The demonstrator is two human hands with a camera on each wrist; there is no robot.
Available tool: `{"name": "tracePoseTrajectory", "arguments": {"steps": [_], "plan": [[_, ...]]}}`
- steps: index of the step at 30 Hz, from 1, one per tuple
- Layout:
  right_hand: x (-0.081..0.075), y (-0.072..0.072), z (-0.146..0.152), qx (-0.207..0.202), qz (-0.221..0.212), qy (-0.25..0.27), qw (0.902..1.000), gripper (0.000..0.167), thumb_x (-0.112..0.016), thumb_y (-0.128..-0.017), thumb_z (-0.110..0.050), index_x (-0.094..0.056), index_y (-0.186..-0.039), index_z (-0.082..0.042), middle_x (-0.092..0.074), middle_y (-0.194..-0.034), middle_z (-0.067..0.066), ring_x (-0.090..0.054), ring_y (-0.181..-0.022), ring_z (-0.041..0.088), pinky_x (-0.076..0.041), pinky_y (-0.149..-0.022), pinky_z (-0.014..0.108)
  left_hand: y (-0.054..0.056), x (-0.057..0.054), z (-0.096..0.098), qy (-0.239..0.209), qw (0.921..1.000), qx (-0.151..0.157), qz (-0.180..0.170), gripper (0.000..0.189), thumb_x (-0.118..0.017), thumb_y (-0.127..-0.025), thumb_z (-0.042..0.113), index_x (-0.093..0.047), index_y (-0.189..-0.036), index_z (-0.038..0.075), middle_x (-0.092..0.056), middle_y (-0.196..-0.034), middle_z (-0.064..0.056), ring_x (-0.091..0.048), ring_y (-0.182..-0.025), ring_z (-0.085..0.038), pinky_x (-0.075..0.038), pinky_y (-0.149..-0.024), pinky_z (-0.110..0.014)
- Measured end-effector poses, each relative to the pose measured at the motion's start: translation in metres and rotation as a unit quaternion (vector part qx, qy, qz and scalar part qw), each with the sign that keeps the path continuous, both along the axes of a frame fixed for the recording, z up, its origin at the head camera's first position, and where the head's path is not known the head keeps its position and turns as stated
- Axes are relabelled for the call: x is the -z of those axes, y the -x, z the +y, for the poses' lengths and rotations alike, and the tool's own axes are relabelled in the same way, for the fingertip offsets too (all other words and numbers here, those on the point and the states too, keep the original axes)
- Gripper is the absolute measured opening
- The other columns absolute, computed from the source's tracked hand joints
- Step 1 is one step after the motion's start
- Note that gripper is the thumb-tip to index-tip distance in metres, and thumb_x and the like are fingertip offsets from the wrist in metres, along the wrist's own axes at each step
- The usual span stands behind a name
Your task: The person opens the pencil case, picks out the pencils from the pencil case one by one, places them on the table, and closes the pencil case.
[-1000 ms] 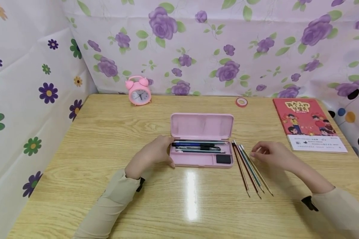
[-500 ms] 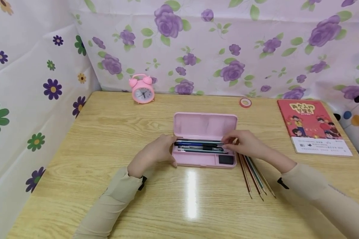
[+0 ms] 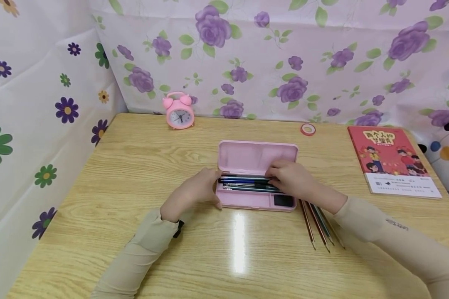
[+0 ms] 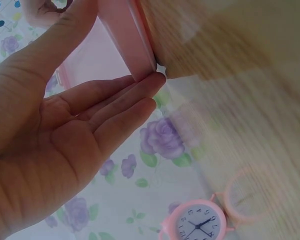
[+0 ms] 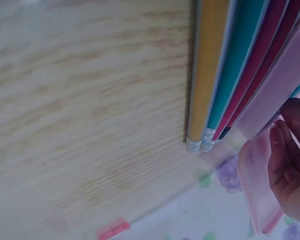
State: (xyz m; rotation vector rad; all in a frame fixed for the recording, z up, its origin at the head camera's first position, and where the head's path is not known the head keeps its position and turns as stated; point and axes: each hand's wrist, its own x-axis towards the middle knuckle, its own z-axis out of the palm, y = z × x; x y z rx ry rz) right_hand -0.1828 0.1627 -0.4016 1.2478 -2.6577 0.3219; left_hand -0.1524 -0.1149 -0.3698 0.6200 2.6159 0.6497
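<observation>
Fingers point(image 4: 149, 86) touch the pink case point(image 4: 127, 40), a pink clock point(image 4: 197, 221) well apart.

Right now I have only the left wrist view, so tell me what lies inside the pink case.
Observer: Pens lie lengthwise in the back compartment of the case.
Operator: Good. Now tell me exactly where the right hand is.
Observer: The right hand is over the right end of those pens; whether it holds one, I can't tell.
Operator: Then report what is on the table at the case's right end.
Observer: Four pencils lie beside it on the table, sharpened tips toward the person.
</observation>
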Motion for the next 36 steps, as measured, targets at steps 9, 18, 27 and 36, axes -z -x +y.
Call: {"name": "tracePoseTrajectory", "arguments": {"steps": [9,18,27,36], "plan": [[-0.004,-0.003,-0.004,0.028,-0.022,-0.031,0.9989,0.008,-0.073,-0.075,-0.014,-0.066,-0.078,-0.014,-0.055,-0.079,-0.001,-0.056,-0.069,0.015,-0.05,-0.056,0.033,0.0,-0.001,0.0,0.0,1.0,0.001,0.0,0.076,-0.089,-0.058,0.018,-0.053,-0.121,-0.003,-0.062,-0.113,-0.015,-0.056,-0.105,-0.024,-0.045,-0.095,-0.039],[-0.007,-0.003,-0.006,0.038,-0.043,-0.059,0.9966,0.013,-0.07,-0.067,-0.018,-0.059,-0.069,-0.014,-0.05,-0.066,-0.007,-0.046,-0.055,0.011,-0.042,-0.047,0.029,-0.002,-0.002,0.002,-0.008,0.9999,-0.003,-0.008,0.07,-0.089,-0.058,0.016,-0.056,-0.117,-0.002,-0.063,-0.109,-0.014,-0.057,-0.098,-0.021,-0.047,-0.092,-0.037],[-0.022,-0.007,0.003,0.036,-0.054,-0.039,0.9971,0.016,-0.072,-0.064,-0.022,-0.059,-0.073,-0.017,-0.047,-0.061,-0.011,-0.042,-0.053,0.008,-0.034,-0.045,0.025,-0.001,-0.001,0.002,-0.009,0.9999,0.001,-0.007,0.075,-0.089,-0.057,0.016,-0.053,-0.121,-0.001,-0.062,-0.115,-0.014,-0.056,-0.107,-0.024,-0.044,-0.097,-0.038],[-0.037,-0.021,0.045,0.078,-0.117,0.003,0.99,0.016,-0.075,-0.071,-0.022,-0.059,-0.074,-0.019,-0.054,-0.063,-0.012,-0.047,-0.057,0.003,-0.04,-0.051,0.023,-0.001,-0.002,0.001,-0.009,0.9999,0.006,-0.004,0.071,-0.089,-0.058,0.016,-0.054,-0.117,-0.004,-0.062,-0.113,-0.015,-0.056,-0.106,-0.025,-0.044,-0.096,-0.038]]}}
